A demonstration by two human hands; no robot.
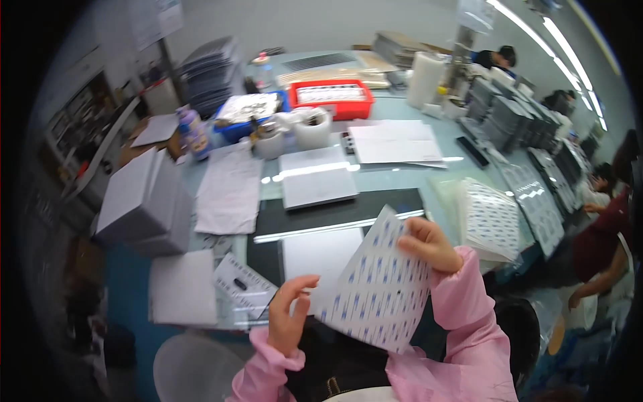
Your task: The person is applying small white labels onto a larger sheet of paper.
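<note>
My right hand (432,245) pinches the upper right edge of a white sheet with rows of blue print (378,291). The sheet hangs tilted in front of me, one corner pointing up. Near its left corner is my left hand (292,315), fingers curved and apart, with nothing visible in them. Behind the sheet a plain white sheet (305,258) lies on a black mat (395,199), partly hidden. A white block or stack of sheets (319,177) rests at the mat's far edge. To the right lies a stack of similar blue-printed sheets (492,218).
Tall white paper stacks (137,194) stand left, beside a printed card (242,285) with a small dark object on it. A red bin (365,100), a blue bin (231,130) and a purple bottle (194,134) are farther back. Another person (606,234) is at the right.
</note>
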